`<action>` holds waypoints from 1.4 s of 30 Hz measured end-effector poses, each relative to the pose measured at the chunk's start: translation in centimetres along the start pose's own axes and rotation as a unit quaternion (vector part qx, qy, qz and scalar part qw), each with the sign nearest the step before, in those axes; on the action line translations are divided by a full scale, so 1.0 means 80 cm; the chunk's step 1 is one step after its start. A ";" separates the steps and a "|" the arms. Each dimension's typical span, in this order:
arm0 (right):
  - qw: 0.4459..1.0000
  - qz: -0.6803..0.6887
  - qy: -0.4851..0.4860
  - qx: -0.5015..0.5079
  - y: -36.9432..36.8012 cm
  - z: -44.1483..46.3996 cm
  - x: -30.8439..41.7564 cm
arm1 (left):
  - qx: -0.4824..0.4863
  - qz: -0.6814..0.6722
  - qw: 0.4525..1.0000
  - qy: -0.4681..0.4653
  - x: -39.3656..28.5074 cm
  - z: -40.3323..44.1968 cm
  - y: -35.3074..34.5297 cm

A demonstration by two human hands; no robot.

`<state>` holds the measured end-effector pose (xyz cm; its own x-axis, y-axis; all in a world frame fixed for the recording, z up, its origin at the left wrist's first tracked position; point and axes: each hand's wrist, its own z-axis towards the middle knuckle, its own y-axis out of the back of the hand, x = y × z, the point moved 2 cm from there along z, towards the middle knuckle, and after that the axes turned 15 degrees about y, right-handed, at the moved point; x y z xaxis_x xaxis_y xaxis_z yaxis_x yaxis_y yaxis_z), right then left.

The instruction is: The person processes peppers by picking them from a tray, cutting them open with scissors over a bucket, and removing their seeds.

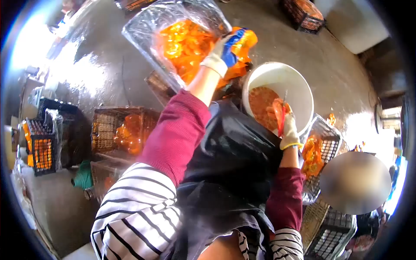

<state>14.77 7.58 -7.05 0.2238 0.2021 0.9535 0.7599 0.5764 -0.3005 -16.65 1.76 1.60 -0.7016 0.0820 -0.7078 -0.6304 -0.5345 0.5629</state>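
Pointing fwd (long axis ditto): red-handled tool, R hand.

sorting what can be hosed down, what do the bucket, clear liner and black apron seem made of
White bucket: probably plastic, its wall smooth and even. Clear liner: apparently thin plastic film, its creases glossy and see-through. Black apron: perhaps coated fabric or vinyl, given the sheen along its folds.

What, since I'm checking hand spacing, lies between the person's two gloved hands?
In the head view, orange pieces and part of the white bucket lie between the left hand and the right hand.
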 end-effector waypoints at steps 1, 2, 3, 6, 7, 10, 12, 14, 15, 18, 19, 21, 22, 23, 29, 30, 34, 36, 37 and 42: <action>0.999 0.043 -0.010 -0.010 0.007 0.000 -0.004 | 0.098 -0.444 0.879 0.142 -0.021 0.005 -0.031; 0.998 0.039 -0.039 -0.024 0.016 0.001 -0.005 | 0.065 -0.643 0.720 0.253 -0.044 0.008 -0.061; 0.999 -0.002 -0.039 -0.035 0.016 0.000 0.002 | 0.079 -0.684 0.637 0.346 -0.107 -0.005 -0.061; 0.996 -0.077 -0.004 -0.041 0.025 -0.004 0.015 | 0.045 -0.552 0.774 0.308 -0.109 -0.014 -0.119; 0.997 -0.062 0.007 -0.038 0.032 -0.007 0.016 | 0.074 -0.584 0.716 0.374 -0.102 -0.019 -0.134; 0.997 -0.070 0.015 -0.024 0.029 -0.016 0.029 | 0.002 -0.527 0.753 0.395 -0.080 -0.025 -0.154; 0.999 -0.025 -0.010 -0.039 0.034 -0.010 0.020 | -0.025 -0.481 0.779 0.401 -0.082 -0.020 -0.147; 0.999 -0.023 0.008 -0.045 0.046 0.002 -0.001 | -0.004 -0.583 0.703 0.408 -0.058 -0.014 -0.163; 0.998 -0.042 0.011 -0.047 0.045 0.003 0.001 | 0.006 -0.630 0.659 0.411 -0.043 -0.014 -0.172; 0.997 -0.067 0.022 -0.042 0.035 0.004 0.018 | 0.123 -0.658 0.658 0.346 -0.021 -0.008 -0.194; 0.998 -0.054 0.028 -0.035 0.025 0.001 0.025 | 0.135 -0.639 0.676 0.340 -0.020 -0.008 -0.196; 0.998 -0.049 0.032 -0.021 0.019 -0.001 0.031 | 0.132 -0.571 0.732 0.346 -0.050 -0.009 -0.177; 0.998 -0.057 0.031 -0.014 0.019 -0.002 0.032 | 0.118 -0.520 0.767 0.357 -0.077 -0.011 -0.160; 0.998 -0.064 0.029 -0.007 0.019 -0.001 0.033 | 0.103 -0.467 0.798 0.367 -0.088 -0.011 -0.151; 0.998 -0.048 0.029 -0.025 0.022 -0.002 0.031 | 0.033 -0.183 0.941 0.282 -0.091 -0.009 -0.159; 0.999 -0.030 0.017 -0.041 0.022 -0.003 0.034 | 0.043 -0.180 0.934 0.305 -0.109 -0.009 -0.148; 0.997 -0.007 -0.004 -0.073 0.020 -0.002 0.033 | 0.010 -0.191 0.930 0.314 -0.089 -0.013 -0.155; 0.996 -0.016 0.001 -0.084 0.036 -0.003 0.023 | 0.017 -0.299 0.891 0.340 -0.070 -0.014 -0.166; 0.996 -0.017 0.002 -0.087 0.048 -0.002 0.016 | 0.018 -0.351 0.867 0.353 -0.061 -0.015 -0.172; 0.997 -0.015 0.055 -0.056 0.109 0.017 -0.039 | -0.059 -0.506 0.783 0.357 -0.114 -0.056 -0.018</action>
<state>19.88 13.02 -12.69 0.2607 0.0946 0.9608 0.8293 0.4876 -0.2730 -7.84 -1.98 5.35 0.5283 0.0451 -0.8478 -0.6785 -0.5778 -0.4536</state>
